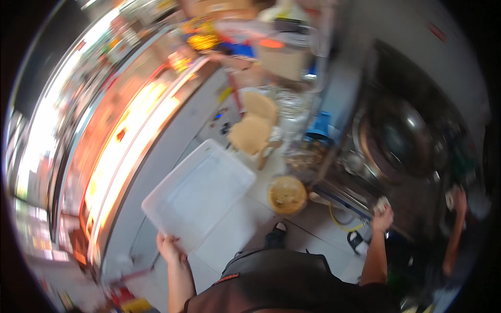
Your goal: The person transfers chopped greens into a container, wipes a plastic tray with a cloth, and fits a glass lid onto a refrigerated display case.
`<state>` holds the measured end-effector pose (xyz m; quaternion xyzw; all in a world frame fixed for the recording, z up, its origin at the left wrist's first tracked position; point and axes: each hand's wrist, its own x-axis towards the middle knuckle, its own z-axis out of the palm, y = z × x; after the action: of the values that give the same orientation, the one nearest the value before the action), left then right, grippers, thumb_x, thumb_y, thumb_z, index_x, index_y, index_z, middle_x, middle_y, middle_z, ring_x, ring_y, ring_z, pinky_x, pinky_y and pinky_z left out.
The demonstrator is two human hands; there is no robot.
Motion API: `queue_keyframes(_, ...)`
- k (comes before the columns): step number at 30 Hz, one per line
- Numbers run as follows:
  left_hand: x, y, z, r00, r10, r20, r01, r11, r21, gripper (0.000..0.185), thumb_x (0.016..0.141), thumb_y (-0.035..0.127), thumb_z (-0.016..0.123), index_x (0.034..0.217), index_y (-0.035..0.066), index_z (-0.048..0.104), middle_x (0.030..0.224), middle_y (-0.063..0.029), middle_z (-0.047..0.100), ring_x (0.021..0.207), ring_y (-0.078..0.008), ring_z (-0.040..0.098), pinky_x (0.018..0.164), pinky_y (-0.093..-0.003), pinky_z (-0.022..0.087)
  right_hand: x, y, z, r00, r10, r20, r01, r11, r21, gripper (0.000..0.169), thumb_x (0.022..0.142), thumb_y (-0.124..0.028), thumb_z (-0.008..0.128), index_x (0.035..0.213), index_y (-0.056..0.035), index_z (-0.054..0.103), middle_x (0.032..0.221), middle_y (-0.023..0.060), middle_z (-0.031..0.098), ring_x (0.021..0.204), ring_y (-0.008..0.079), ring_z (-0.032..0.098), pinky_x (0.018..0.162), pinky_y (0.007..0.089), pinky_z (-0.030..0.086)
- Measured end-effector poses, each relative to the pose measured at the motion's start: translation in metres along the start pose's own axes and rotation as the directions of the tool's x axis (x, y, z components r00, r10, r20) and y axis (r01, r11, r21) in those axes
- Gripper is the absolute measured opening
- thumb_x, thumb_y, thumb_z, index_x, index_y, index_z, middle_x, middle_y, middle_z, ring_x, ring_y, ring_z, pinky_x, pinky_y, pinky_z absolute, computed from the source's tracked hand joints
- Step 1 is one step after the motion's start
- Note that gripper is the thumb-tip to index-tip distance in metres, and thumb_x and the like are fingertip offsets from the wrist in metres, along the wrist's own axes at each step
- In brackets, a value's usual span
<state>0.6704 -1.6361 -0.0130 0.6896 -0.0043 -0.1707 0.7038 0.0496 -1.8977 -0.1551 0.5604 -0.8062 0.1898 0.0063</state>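
Observation:
My left hand grips the near corner of a shallow, translucent white plastic tray. The tray is tilted above the floor and looks empty, apart from a small green speck by its far edge. At the right, my right hand is closed on a small whitish thing, perhaps a cloth; blur hides what it is. That hand is beside the front edge of a dark metal cooking range, in front of a large round wok.
A co-worker's hand holds something pale at the far right. A yellow basket stands on the tiled floor, near a yellow hose. Beyond are a tan stool and a blue container. A brightly lit counter runs along the left.

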Motion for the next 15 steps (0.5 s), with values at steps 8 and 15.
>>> queue_keyframes(8, -0.071, 0.016, -0.145, 0.978, 0.016, -0.207, -0.072, 0.962, -0.265, 0.054, 0.054, -0.009, 0.044, 0.106, 0.000, 0.055, 0.087, -0.0040, 0.056, 0.077, -0.0152, 0.053, 0.065, -0.0255, 0.044, -0.040, -0.038, -0.014, 0.941, 0.027, -0.337, -0.174, 0.894, -0.414, 0.049, 0.084, -0.049, 0.050, 0.123, -0.0188, 0.051, 0.120, 0.0162, 0.051, 0.106, 0.0335, 0.053, 0.086, 0.0436, 0.045)
queue_keyframes(15, -0.192, -0.035, -0.336, 0.863, -0.008, -0.505, -0.263, 0.846, -0.463, 0.022, 0.054, -0.014, 0.047, 0.064, 0.005, 0.041, 0.094, -0.0022, 0.055, 0.083, -0.0157, 0.052, 0.064, -0.0261, 0.044, -0.168, -0.142, -0.004, 0.659, -0.642, -0.391, 0.649, 0.749, -0.135, 0.057, 0.088, -0.051, 0.039, 0.123, -0.0066, 0.046, 0.123, 0.0216, 0.043, 0.109, 0.0340, 0.045, 0.080, 0.0549, 0.039)
